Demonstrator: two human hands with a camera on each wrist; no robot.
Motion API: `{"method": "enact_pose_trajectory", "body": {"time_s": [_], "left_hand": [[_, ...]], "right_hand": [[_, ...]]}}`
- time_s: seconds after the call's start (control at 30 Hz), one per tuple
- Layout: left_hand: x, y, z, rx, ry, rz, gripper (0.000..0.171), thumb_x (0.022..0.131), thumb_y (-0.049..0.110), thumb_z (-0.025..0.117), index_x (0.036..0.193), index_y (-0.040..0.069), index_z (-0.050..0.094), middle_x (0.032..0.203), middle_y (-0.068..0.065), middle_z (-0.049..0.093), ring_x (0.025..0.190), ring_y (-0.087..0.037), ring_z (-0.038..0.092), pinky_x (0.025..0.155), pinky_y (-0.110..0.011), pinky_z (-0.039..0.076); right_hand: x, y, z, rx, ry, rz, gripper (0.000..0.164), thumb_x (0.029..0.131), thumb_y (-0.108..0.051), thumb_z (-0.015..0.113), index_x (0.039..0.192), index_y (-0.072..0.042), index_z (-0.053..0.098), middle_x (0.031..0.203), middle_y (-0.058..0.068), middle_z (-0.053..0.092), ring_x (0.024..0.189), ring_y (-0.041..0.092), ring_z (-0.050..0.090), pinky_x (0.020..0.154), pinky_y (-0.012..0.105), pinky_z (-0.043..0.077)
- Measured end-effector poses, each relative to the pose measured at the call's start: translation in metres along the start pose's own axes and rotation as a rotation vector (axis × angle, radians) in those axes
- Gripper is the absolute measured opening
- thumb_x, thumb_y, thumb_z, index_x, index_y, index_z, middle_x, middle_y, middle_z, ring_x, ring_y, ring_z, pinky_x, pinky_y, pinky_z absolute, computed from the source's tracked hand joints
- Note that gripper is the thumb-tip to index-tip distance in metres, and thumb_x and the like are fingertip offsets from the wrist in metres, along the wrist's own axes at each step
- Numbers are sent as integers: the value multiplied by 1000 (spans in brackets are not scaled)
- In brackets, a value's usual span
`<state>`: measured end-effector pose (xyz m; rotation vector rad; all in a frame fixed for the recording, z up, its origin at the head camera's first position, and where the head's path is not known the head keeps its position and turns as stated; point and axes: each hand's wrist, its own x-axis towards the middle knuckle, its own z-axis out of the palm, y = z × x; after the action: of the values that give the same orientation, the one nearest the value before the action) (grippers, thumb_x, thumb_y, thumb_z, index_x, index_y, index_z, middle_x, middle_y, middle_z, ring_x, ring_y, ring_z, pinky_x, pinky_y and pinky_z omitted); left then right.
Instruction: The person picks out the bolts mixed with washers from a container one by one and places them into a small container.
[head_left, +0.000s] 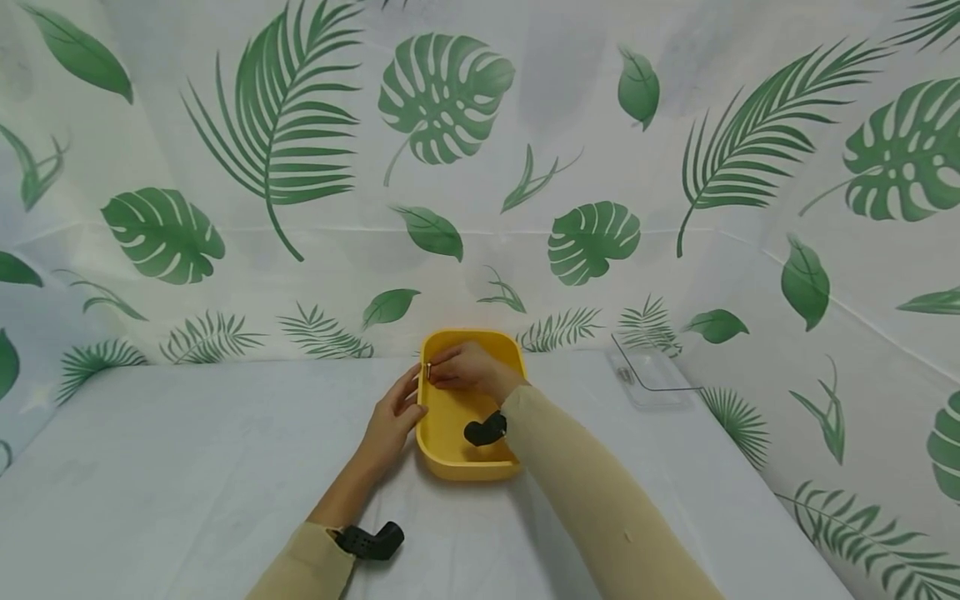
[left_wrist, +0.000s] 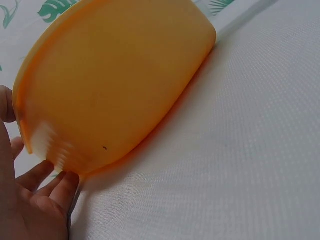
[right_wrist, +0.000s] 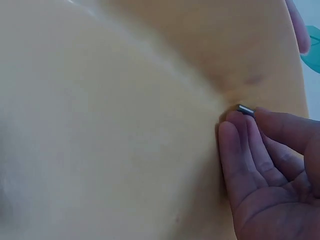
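A yellow bin (head_left: 471, 472) stands on the table against the patterned backdrop. My right hand (head_left: 468, 367) reaches inside it, close to the left wall. Between thumb and fingertips it pinches a small, shiny metal cylinder (right_wrist: 245, 110), held near the bin's inner corner. From outside, my left hand (head_left: 390, 425) touches the same left wall. Its fingers (left_wrist: 65, 190) stretch against the lower outer wall, and the thumb reaches the rim. The right forearm's sleeve and wrist camera hide part of the bin's right side.
To the right, near the backdrop, a clear plastic box (head_left: 660, 398) holds a small metallic piece (head_left: 625, 375). A thin dark bent line (head_left: 637, 379) crosses that box. The white tabletop (head_left: 187, 467) extends to both sides, and leaf-printed cloth (head_left: 480, 275) rises behind.
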<state>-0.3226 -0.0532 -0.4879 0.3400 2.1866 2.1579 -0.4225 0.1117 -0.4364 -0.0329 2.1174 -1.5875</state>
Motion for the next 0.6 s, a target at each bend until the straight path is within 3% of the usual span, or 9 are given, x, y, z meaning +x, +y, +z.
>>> {"method": "enact_pose_trajectory", "body": {"time_s": [0.37, 0.6], "left_hand": [[0, 1, 0, 4, 6, -16, 67, 96, 4, 49, 159, 20, 33, 161, -17, 39, 148, -35, 42, 117, -50, 42], [0, 1, 0, 5, 8, -24, 67, 96, 5, 49, 159, 21, 33, 161, -17, 39, 148, -35, 42, 117, -50, 42]], "right_hand": [[1, -2, 9, -18, 107, 35, 23, 94, -4, 66, 116, 1, 73, 107, 16, 76, 83, 19, 74, 88, 31, 63], [3, 0, 9, -28, 105, 26, 22, 93, -5, 67, 114, 1, 74, 105, 15, 76, 80, 17, 73, 86, 32, 63]]}}
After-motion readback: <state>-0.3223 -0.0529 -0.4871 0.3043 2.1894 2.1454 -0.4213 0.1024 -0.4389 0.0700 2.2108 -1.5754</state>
